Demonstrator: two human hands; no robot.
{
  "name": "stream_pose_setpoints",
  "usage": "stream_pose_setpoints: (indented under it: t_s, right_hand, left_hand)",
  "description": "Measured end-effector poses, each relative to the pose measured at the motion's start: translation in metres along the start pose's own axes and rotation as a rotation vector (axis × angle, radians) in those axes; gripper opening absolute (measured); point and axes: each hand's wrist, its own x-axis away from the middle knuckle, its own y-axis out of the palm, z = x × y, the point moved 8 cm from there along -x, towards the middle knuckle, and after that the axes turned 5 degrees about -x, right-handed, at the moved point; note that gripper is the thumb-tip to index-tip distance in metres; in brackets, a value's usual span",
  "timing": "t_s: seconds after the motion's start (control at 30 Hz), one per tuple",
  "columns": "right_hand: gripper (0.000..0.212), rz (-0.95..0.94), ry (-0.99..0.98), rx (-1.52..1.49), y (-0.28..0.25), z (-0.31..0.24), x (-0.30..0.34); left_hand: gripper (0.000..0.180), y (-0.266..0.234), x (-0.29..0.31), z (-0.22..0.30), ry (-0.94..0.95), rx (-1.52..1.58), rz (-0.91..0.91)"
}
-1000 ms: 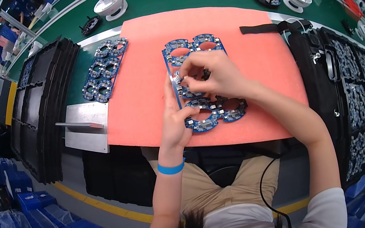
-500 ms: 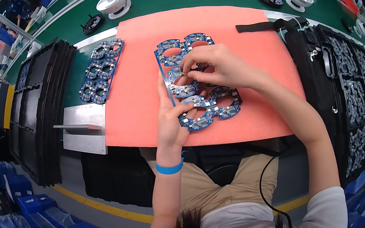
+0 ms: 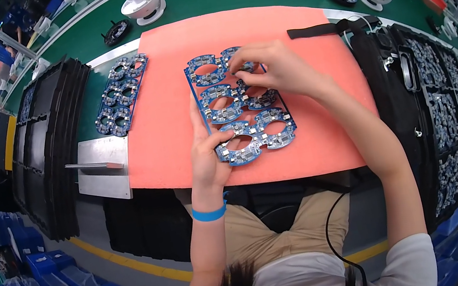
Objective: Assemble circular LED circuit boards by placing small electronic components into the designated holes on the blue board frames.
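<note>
A blue circuit board panel (image 3: pixel 241 97) with several ring-shaped boards in paired rows is held tilted over the pink mat (image 3: pixel 328 127). Along its near left edge, my left hand (image 3: pixel 207 157) grips it, thumb on top and fingers underneath. My right hand (image 3: pixel 274 69) is at the panel's far right ring, thumb and index finger pinched close together. Whatever may be between those fingertips is too small to make out. On my left wrist sits a blue band (image 3: pixel 210 213). Another such panel (image 3: pixel 122 97) lies to the left, beside the mat.
Black trays (image 3: pixel 39 155) are stacked at the left. At the right a black tray (image 3: pixel 438 110) carries many small boards. A metal plate (image 3: pixel 105 183) lies by the mat's left edge, a black strap (image 3: pixel 313 31) at its far right. White devices (image 3: pixel 142 6) stand on the green bench.
My right hand has shifted from the panel's middle row to its far right ring. The panel and my left hand have moved slightly left, while the whole view has shifted a little.
</note>
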Motion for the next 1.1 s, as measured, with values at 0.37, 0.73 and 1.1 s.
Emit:
stream_pose_setpoints:
  t_s: [0.37,0.73,1.1]
  right_hand:
    - [0.016,0.111,-0.310,0.501,0.010,0.004,-0.008]
    - [0.017,0.097,-0.068,0.165,-0.006,0.026,-0.022]
    - [0.015,0.017,-0.054,0.257,0.004,0.013,-0.029]
  left_hand:
    - [0.078,0.000,0.003,0.004,0.020,-0.076,0.057]
    - [0.074,-0.002,0.001,0.002,0.010,-0.013,0.046]
    - [0.075,0.000,0.003,0.003,-0.011,-0.031,0.055]
